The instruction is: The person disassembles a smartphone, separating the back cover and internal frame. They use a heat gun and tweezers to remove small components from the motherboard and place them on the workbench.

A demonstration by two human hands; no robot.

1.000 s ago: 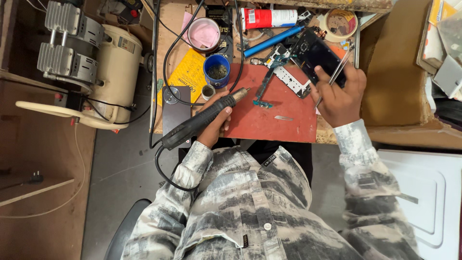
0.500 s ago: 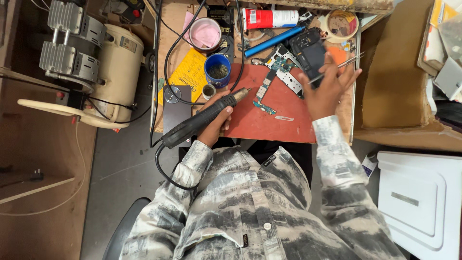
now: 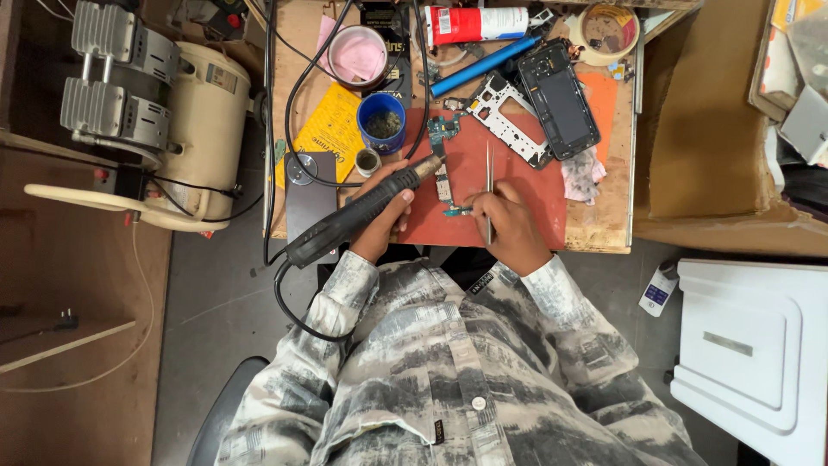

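The left hand (image 3: 384,226) is closed round a black hot-air handle (image 3: 362,216), its nozzle aimed at the thin circuit board (image 3: 444,177) lying on the red mat (image 3: 509,185) at the middle of the worktop (image 3: 617,220). The right hand (image 3: 509,226), which half a second ago was reaching to the far right by the phone body (image 3: 565,97), has come back near and now pinches tweezers (image 3: 488,194), tips close to the board's near end. The phone body and the white frame (image 3: 509,121) now lie bare at the far side of the mat. That suggests the fetching is over and both tools are set on the board. A blue cup (image 3: 381,121) stands far left of it.
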